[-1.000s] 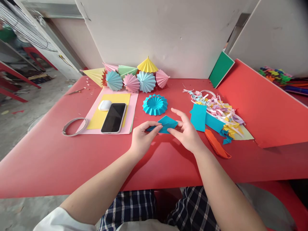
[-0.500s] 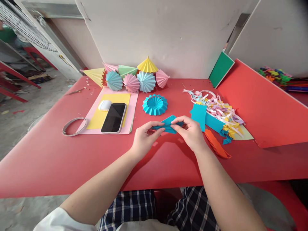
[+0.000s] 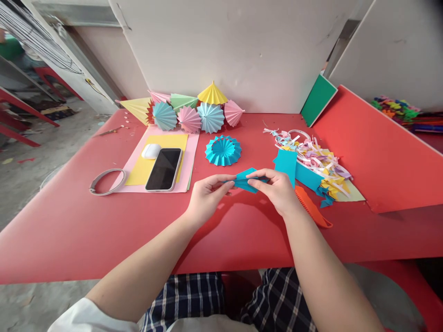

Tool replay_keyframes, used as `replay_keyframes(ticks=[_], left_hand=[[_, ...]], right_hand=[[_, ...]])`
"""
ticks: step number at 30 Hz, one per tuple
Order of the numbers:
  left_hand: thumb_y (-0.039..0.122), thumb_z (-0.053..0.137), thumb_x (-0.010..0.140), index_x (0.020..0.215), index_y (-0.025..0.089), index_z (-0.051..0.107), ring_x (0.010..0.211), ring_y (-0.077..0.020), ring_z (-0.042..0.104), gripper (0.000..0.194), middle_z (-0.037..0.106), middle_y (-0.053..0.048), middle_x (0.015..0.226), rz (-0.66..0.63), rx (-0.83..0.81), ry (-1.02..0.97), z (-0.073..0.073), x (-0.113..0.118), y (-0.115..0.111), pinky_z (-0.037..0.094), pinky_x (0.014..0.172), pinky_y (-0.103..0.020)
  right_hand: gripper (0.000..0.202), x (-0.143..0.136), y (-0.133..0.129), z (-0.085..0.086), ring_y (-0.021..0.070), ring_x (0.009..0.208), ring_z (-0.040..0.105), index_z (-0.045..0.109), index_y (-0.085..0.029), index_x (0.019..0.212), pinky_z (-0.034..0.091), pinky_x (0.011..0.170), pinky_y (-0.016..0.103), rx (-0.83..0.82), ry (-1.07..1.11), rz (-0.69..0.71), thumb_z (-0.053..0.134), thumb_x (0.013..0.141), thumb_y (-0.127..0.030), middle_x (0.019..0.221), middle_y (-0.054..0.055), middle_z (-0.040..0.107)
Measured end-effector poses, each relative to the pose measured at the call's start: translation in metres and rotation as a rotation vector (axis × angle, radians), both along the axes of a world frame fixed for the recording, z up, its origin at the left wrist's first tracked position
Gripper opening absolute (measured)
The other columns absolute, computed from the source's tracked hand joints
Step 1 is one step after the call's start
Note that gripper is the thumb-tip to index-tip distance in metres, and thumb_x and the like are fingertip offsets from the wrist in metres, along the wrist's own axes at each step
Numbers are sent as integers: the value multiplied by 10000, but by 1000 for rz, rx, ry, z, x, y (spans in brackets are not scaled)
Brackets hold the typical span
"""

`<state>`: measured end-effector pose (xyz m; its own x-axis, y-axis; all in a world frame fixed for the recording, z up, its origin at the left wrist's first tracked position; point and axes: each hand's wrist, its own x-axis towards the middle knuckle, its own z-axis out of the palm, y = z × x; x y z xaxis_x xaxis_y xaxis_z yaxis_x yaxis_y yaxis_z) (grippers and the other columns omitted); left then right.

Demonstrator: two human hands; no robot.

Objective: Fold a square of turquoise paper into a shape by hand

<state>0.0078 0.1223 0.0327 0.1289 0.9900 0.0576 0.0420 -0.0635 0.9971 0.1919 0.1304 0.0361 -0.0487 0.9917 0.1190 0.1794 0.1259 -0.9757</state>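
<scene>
A folded piece of blue paper [image 3: 246, 180] is held above the red table between both hands. My left hand [image 3: 209, 196] pinches its left end with thumb and fingers. At the right end, my right hand [image 3: 277, 189] grips the paper the same way. Creases run along the paper, and my fingers cover both its ends. Just beyond it sits a pleated blue paper ring [image 3: 223, 151]. Near my right hand lie a flat blue paper sheet [image 3: 286, 163] and an orange zigzag-edged tool [image 3: 311, 210].
Several pleated paper umbrellas [image 3: 189, 119] line the back. To the left, a phone [image 3: 164, 169] and a white case [image 3: 151, 151] rest on coloured paper [image 3: 134, 159], beside a tape-like ring [image 3: 107, 182]. Paper scraps [image 3: 320, 161] pile up at right, near a red panel [image 3: 377, 157].
Both hands have shifted slightly with the blue paper, my right hand a little to the right. The paper's visible folds have tilted a bit. Objects on the table stay put.
</scene>
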Motion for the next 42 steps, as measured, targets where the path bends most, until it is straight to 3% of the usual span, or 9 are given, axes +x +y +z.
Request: replay_keyframes(ticks=[5, 18, 23, 31, 42], left_hand=[[294, 640, 770, 908, 178, 679, 753, -157, 676, 184, 712, -30, 818, -2, 5, -2, -2, 0, 1, 545, 655, -250], [261, 528, 818, 965, 159, 653, 808, -199, 688, 218, 710, -58, 888, -90, -84, -109, 4, -2, 1, 542, 660, -276], [284, 592, 796, 968, 162, 637, 788, -195, 690, 216, 704, -50, 879, -108, -69, -113, 2, 0, 1, 551, 654, -274], [272, 609, 784, 889, 160, 652, 776, -186, 691, 160, 705, -41, 808, -70, -82, -122, 2, -1, 3, 551, 660, -267], [253, 582, 776, 920, 162, 654, 792, -199, 689, 185, 707, -50, 828, -52, -113, -172, 2, -2, 3, 549, 666, -281]], right_hand=[[167, 2, -2, 2, 141, 738, 638, 728, -271, 851, 513, 657, 259, -56, 9, 73, 694, 702, -337, 830, -3, 718], [184, 4, -1, 2, 156, 755, 626, 722, -246, 848, 501, 649, 276, -11, -40, 48, 665, 722, -369, 837, 18, 707], [166, 3, -1, 3, 147, 764, 626, 720, -257, 850, 505, 676, 269, -16, -61, 63, 677, 717, -348, 843, 4, 707], [188, 8, -4, 6, 132, 614, 651, 702, -239, 927, 552, 619, 306, -124, 73, 233, 618, 768, -293, 818, 4, 705], [163, 7, -3, 5, 131, 618, 644, 709, -231, 880, 538, 629, 294, -103, 102, 172, 622, 767, -310, 736, 0, 702]])
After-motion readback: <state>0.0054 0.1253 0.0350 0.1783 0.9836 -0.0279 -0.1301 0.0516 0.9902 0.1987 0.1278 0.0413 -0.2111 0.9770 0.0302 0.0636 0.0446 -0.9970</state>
